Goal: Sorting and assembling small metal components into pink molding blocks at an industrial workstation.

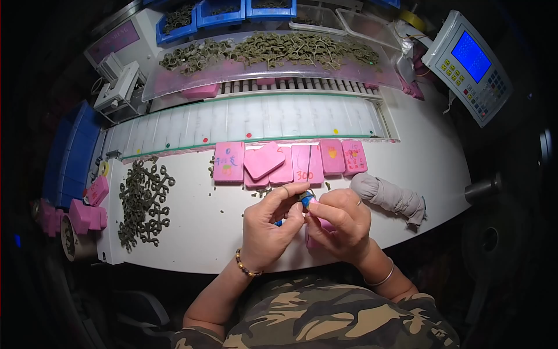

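Note:
Both my hands meet over the near middle of the table, fingertips almost touching. The thumb and fingers of my left hand (270,224) are pinched together at a small thing with a blue part (307,200). My right hand (343,224) closes on the same spot from the other side. A thin dark rod (309,166) rises from between the fingers; which hand grips it I cannot tell. More blue shows inside the left palm. Fingers cover most of what is held. Partly under my right hand lies a pink block (314,237).
Pink blocks (229,163) line the tray's near edge. Branched dark green pieces (142,203) are heaped at left, with more on a clear raised shelf (232,77). A rolled grey cloth (386,198) lies right. Beyond stand a white tray (244,119), blue bins (221,10) and a control panel (469,67).

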Demonstrator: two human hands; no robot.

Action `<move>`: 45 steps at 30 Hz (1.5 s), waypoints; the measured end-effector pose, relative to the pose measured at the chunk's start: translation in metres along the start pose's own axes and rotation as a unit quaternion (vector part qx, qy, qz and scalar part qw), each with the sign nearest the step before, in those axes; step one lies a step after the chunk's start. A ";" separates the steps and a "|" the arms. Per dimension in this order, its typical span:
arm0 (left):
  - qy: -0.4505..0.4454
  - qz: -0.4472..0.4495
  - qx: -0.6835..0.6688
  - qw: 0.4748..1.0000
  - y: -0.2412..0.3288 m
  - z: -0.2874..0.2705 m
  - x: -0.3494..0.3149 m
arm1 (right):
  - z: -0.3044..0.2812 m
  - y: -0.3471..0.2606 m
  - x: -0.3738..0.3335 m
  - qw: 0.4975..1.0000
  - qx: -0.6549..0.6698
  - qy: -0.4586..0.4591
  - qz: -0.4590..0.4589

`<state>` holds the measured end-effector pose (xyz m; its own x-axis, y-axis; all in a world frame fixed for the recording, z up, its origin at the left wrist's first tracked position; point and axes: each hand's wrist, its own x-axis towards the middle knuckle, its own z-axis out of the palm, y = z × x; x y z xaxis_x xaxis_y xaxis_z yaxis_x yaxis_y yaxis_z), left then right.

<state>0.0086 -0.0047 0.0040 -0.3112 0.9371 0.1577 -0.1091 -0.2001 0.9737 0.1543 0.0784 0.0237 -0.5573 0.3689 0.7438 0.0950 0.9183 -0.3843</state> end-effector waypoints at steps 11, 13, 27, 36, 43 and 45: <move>-0.038 -0.121 -0.130 0.983 0.010 -0.011 0.008 | -0.003 0.009 -0.010 0.956 0.270 0.002 0.111; -0.035 -0.136 -0.144 0.980 0.011 -0.012 0.010 | -0.002 0.003 -0.010 0.876 0.437 -0.004 0.203; -0.005 0.072 0.160 0.985 0.006 -0.011 0.006 | -0.005 0.011 0.008 0.599 0.565 -0.058 0.564; -0.021 0.192 0.307 0.932 0.007 -0.011 0.005 | -0.002 0.010 0.007 0.773 0.417 -0.096 0.468; 0.025 0.155 0.276 0.948 0.011 -0.017 0.008 | -0.003 0.018 -0.001 0.898 0.269 -0.067 0.341; 0.024 0.191 0.309 0.932 0.012 -0.017 0.010 | -0.004 0.016 0.001 0.907 0.251 -0.061 0.331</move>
<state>-0.0119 -0.0026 0.0148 -0.2588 0.8152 0.5182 0.5773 -0.2995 0.7596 0.1584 0.0942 0.0198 -0.6047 0.7698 0.2041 0.0720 0.3081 -0.9486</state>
